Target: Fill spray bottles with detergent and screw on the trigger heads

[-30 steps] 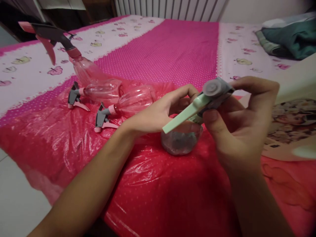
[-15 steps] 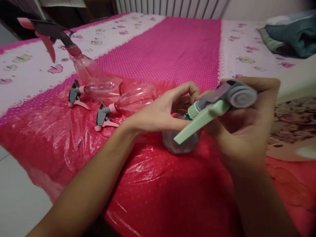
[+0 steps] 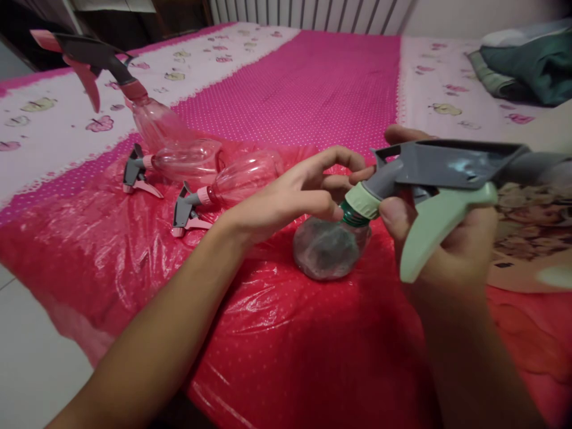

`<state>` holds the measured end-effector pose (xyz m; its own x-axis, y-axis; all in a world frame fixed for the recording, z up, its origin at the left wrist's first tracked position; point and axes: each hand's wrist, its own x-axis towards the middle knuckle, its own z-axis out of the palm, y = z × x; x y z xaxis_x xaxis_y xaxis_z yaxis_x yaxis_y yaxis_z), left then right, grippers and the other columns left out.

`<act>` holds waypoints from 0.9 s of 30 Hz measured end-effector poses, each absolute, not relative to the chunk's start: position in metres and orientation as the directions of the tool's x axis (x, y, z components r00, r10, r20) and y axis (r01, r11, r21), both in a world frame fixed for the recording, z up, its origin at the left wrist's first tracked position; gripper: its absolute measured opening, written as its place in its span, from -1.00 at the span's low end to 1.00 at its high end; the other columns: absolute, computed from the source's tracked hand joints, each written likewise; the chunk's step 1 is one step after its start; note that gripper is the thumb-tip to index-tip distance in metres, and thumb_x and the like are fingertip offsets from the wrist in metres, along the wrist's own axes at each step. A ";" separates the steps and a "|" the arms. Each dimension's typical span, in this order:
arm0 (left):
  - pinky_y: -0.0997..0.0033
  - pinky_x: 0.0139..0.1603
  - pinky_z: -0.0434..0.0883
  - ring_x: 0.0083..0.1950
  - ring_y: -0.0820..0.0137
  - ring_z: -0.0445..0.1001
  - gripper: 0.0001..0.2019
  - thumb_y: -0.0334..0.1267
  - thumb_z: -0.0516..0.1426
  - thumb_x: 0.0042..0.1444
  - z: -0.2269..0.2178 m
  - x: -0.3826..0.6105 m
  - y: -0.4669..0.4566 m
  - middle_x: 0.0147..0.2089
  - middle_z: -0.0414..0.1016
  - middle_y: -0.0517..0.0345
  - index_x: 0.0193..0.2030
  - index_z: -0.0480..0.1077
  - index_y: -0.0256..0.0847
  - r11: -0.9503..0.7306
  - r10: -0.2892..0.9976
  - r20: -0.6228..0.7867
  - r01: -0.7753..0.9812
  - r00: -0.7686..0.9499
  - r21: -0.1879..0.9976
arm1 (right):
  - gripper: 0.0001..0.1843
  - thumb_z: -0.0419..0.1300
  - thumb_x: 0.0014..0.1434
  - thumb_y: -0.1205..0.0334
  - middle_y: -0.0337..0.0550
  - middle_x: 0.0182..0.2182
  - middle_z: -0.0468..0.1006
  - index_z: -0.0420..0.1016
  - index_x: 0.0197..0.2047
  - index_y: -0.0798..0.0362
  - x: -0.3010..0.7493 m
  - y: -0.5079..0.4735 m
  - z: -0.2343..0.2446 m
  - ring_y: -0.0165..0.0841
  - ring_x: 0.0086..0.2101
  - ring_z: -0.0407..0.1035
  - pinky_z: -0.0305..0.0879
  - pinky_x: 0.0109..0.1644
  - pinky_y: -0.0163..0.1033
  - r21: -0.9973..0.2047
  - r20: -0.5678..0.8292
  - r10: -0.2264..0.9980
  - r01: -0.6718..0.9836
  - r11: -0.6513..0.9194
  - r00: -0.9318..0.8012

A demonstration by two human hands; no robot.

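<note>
Evidently the right hand [image 3: 458,259] closes around the spray head [image 3: 456,165] atop the bottle [image 3: 328,253] on red plastic [image 3: 272,339], while the left hand [image 3: 295,202] curls half-open by the green neck [image 3: 356,217], any hold hard to confirm, so sideways pressure could tip the bottle.

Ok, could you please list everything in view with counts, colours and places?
Green-necked bottle: one, greyish see-through, centre, on red plastic
Spray head: one, grey with pale green trigger, at that bottle's neck
Pink spray bottles: three, pink with grey-and-pink heads, left
Plastic sheet: one, red, foreground
Bedspread: one, pink and white, behind
Cloth pile: one, greenish and white, upper right
Printed picture: one, multicoloured, right
Slatted panel: one, pale, back
Floor: one, pale, lower left
Left hand: one, bare, at the bottle's neck
Right hand: one, bare, holding the spray head
</note>
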<state>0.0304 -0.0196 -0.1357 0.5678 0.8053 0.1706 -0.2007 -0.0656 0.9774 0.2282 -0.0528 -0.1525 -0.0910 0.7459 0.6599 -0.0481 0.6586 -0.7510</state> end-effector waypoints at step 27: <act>0.28 0.22 0.53 0.20 0.19 0.68 -0.37 0.01 0.54 0.12 -0.133 0.041 -0.022 0.19 0.73 0.08 0.29 0.57 -0.02 -0.038 0.805 0.190 -0.271 0.562 0.962 | -0.70 0.52 0.31 0.06 -0.22 0.31 0.73 0.80 0.11 -0.26 0.231 -0.053 -0.148 -0.24 0.28 0.65 0.59 0.47 -0.07 -0.789 0.613 0.777 -0.071 0.610 -0.143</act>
